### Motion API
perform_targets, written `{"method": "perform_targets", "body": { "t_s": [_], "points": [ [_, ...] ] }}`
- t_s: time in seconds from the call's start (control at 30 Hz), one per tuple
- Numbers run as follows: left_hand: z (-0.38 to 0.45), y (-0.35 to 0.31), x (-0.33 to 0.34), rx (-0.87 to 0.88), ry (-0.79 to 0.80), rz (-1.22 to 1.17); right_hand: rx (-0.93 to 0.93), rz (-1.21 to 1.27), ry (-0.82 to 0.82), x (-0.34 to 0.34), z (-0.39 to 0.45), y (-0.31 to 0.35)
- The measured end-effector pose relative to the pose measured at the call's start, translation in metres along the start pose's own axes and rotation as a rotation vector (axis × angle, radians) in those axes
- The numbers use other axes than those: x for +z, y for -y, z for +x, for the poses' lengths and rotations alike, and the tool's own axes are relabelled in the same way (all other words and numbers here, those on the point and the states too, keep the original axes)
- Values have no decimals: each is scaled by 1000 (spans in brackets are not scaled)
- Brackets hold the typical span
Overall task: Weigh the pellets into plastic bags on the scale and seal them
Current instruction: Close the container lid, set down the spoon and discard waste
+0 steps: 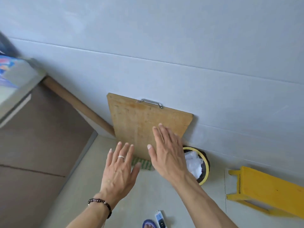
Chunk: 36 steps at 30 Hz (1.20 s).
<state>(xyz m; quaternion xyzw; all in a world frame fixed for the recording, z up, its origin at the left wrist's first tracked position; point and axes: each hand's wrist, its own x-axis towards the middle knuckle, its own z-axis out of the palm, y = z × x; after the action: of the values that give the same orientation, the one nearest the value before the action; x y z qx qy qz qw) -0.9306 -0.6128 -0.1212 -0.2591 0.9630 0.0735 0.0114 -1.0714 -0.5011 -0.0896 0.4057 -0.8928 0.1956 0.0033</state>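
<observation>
Grey wall (164, 46), upright board (139, 125), flat hands (144, 163).

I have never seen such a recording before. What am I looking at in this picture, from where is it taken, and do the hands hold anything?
There is no machine here. A camera worn on a person's head looks forward and down, so you see that person's own two arms. The left hand, with a ring and a bead bracelet, and the right hand are both stretched out with straight fingers, and they hold nothing. In front of them a wooden cutting board with a metal handle leans against the grey wall. Beside it on the floor stands a yellow-rimmed bin with crumpled plastic inside, and a yellow stool is at the right. No scale, bags or pellets are in view.
</observation>
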Motion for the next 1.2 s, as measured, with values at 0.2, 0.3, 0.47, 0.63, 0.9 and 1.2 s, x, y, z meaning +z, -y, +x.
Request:
{"method": "perform_targets", "body": {
  "t_s": [0.2, 0.3, 0.47, 0.63, 0.9, 1.2],
  "points": [
    [-71, 57, -90, -187, -208, -13, -255, 40, -58, -56, 12, 131],
    [-123, 87, -134, -295, -311, -7, -384, 62, -82, -81, 1, 203],
    [-236, 137, -206, -496, -489, 33, -639, 110, -133, -124, -42, 328],
    [-352, 179, -267, -715, -641, 80, -911, 195, -131, -158, -96, 443],
    [-537, 195, -292, -1102, -750, 215, -1370, 314, 34, -171, -208, 601],
    [-692, 126, -244, -1781, -661, 237, -1860, 430, 254, -160, -378, 697]
  ]
}}
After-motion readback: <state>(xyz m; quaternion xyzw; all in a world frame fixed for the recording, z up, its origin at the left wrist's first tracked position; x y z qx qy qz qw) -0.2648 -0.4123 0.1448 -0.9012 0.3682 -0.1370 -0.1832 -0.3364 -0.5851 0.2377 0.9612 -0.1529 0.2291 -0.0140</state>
